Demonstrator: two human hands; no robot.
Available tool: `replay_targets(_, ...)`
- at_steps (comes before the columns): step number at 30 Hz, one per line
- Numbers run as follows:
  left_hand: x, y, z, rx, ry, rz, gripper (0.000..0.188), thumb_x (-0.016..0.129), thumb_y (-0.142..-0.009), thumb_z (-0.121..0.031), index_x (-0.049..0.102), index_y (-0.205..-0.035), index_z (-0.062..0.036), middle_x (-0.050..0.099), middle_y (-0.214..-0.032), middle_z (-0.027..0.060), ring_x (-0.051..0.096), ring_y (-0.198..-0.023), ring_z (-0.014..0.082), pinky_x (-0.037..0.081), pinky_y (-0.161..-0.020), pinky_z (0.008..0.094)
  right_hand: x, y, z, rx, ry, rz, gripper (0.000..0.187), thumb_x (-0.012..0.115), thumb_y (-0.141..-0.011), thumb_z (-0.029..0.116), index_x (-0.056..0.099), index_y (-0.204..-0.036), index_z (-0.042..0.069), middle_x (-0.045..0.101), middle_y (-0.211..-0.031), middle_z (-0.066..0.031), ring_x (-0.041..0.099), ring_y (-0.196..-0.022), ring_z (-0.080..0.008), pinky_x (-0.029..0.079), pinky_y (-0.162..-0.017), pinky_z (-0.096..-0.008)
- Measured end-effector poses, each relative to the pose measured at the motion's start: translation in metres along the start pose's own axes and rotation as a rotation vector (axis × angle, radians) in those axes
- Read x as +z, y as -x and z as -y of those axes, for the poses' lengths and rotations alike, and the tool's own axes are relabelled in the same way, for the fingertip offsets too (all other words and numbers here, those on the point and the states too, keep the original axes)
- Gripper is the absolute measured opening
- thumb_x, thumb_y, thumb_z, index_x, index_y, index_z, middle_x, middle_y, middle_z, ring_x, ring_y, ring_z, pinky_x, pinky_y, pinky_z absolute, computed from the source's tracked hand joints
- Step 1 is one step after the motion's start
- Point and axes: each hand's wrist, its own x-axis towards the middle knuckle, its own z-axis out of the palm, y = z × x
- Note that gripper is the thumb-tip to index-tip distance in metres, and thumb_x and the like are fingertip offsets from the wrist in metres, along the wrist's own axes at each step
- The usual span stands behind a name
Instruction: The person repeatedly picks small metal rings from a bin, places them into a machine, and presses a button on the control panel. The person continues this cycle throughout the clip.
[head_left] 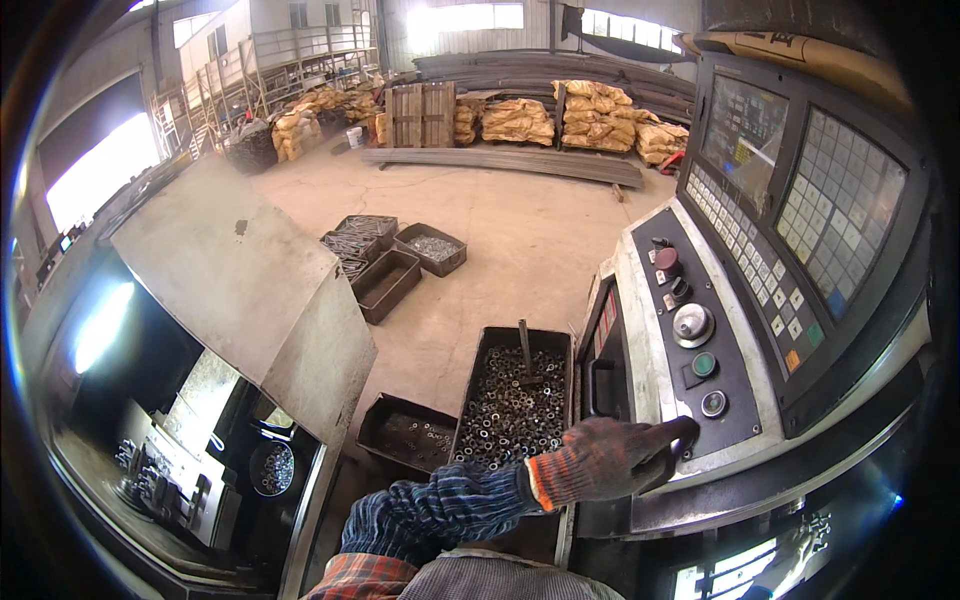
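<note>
My left hand wears a knitted glove, grey and orange with an orange cuff, and reaches across to the right. Its dark forefinger stretches to the lower edge of the control panel, close to a round silver-rimmed button. Finger and thumb look apart, and I see nothing held. Whether the fingertip presses anything is hidden. A blue striped sleeve cover wraps the forearm. Above the button sit a green button, a silver dial and a red knob. My right hand does not show.
A deep bin of metal nuts stands below the hand, beside a shallower bin. Left is an opened machine with a round container of small parts. More bins and yellow sacks lie beyond.
</note>
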Motion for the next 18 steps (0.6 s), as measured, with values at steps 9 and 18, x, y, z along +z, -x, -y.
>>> replay_targets(9,-0.062,0.131,-0.006,-0.427,0.098,-0.159,0.056,0.066,-0.087,-0.011,0.054,-0.141,-0.0197,0.068,-0.081,0.0076,0.065,-0.065,0.0148,0.054,-0.061,0.0280,-0.042,0.005,0.226,0.387,-0.947,0.467,0.042,0.057,-0.096,0.014,0.053,-0.135,0.000,0.059,-0.128,-0.0121,0.062,-0.102,-0.0206,0.054,-0.081,-0.0311)
replay_targets(18,-0.149,0.359,-0.053,-0.816,0.197,-0.895,0.044,0.054,-0.086,0.007,0.061,-0.129,0.0006,0.066,-0.102,0.0029,0.057,-0.079,0.0075,0.049,-0.072,0.0232,-0.089,0.109,0.469,0.763,-1.845,1.717,0.057,0.069,-0.093,0.027,0.044,-0.139,0.004,0.063,-0.123,-0.0174,0.070,-0.093,-0.0249,0.062,-0.070,-0.0344)
